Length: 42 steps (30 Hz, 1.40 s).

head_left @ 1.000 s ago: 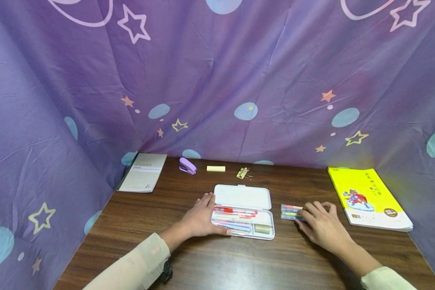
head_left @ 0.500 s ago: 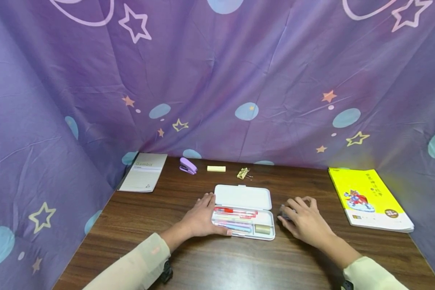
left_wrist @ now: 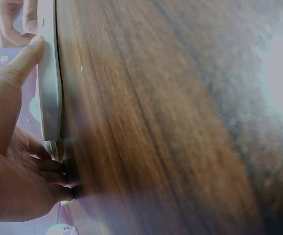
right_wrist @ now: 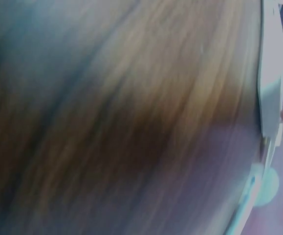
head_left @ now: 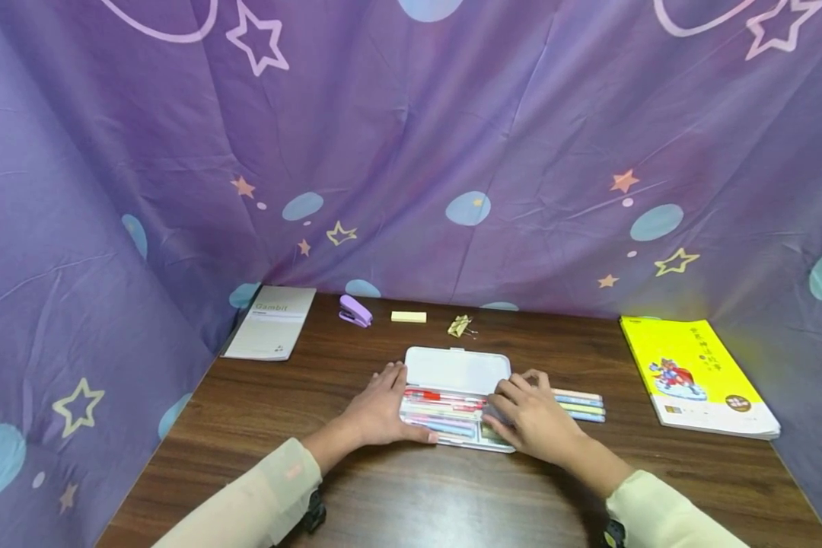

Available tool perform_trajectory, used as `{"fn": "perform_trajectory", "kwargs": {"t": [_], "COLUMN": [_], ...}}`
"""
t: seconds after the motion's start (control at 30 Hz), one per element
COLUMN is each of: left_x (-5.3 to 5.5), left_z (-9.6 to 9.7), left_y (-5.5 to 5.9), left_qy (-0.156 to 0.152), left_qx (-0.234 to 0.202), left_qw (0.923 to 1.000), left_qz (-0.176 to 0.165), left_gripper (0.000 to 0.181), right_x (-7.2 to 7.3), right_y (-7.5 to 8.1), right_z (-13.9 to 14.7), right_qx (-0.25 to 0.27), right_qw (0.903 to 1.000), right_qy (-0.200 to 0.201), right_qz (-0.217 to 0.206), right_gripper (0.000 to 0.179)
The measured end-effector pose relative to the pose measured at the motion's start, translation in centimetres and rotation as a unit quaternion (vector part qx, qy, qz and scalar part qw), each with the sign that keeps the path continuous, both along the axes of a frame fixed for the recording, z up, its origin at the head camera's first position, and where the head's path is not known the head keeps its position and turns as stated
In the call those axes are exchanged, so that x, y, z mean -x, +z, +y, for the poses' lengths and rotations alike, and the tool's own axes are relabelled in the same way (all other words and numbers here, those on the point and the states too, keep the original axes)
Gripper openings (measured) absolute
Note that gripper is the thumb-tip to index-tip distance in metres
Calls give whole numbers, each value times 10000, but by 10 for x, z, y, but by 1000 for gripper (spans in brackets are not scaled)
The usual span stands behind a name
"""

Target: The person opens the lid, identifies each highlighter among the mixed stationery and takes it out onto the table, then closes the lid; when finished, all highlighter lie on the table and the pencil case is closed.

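An open white pencil case [head_left: 458,371] lies mid-table with its lid folded back. My left hand [head_left: 381,411] rests at its left side, fingers straight and thumb along the front edge. Red pens [head_left: 445,398], pale pens [head_left: 445,426] and an olive item [head_left: 491,434], partly covered, lie inside. Over the case's right end, my right hand [head_left: 534,422] pinches a small greyish item [head_left: 495,409]; its kind is hidden by the fingers. Several pastel pens [head_left: 582,406] lie right of the case, partly behind that hand. The left wrist view shows the case's side [left_wrist: 50,93] by the thumb.
Along the back stand a grey notebook [head_left: 274,323], a purple stapler [head_left: 355,311], a yellow sticky-note pad [head_left: 409,317] and gold binder clips [head_left: 460,326]. A yellow book [head_left: 699,373] lies at the right. A purple curtain [head_left: 411,152] encloses the table.
My right hand has moved left from over the pastel pens to the case's right end, uncovering the pens' right ends. The left hand has stayed at the case.
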<state>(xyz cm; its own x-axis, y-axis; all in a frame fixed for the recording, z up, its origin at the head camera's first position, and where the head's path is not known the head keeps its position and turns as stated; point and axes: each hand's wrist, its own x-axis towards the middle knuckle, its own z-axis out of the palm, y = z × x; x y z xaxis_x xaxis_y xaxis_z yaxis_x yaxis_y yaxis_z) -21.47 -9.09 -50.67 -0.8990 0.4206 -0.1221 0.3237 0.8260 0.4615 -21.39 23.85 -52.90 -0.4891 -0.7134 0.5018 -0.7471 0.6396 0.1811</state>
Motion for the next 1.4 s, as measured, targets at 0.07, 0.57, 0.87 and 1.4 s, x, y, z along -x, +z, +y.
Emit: {"fn": "perform_trajectory", "kwargs": {"t": [0.07, 0.57, 0.87, 1.4], "left_x": [0, 0, -1, -1], "left_z": [0, 0, 0, 0], "left_y": [0, 1, 2, 2], "left_qy": [-6, -39, -48, 4], "left_qx": [-1, 21, 41, 50], "left_qw": [10000, 9999, 9999, 10000], "left_qz": [7, 105, 107, 43], "left_gripper": [144, 143, 142, 143], "right_x": [-1, -8, -11, -13], "right_y": [-1, -9, -8, -6], "right_z": [-7, -29, -39, -43], "right_qx": [-30, 81, 266, 648], "right_qw": [10000, 9996, 9991, 9973], "right_qy": [58, 148, 234, 191], "right_qz": [11, -210, -250, -278], "right_gripper": [28, 27, 31, 42]}}
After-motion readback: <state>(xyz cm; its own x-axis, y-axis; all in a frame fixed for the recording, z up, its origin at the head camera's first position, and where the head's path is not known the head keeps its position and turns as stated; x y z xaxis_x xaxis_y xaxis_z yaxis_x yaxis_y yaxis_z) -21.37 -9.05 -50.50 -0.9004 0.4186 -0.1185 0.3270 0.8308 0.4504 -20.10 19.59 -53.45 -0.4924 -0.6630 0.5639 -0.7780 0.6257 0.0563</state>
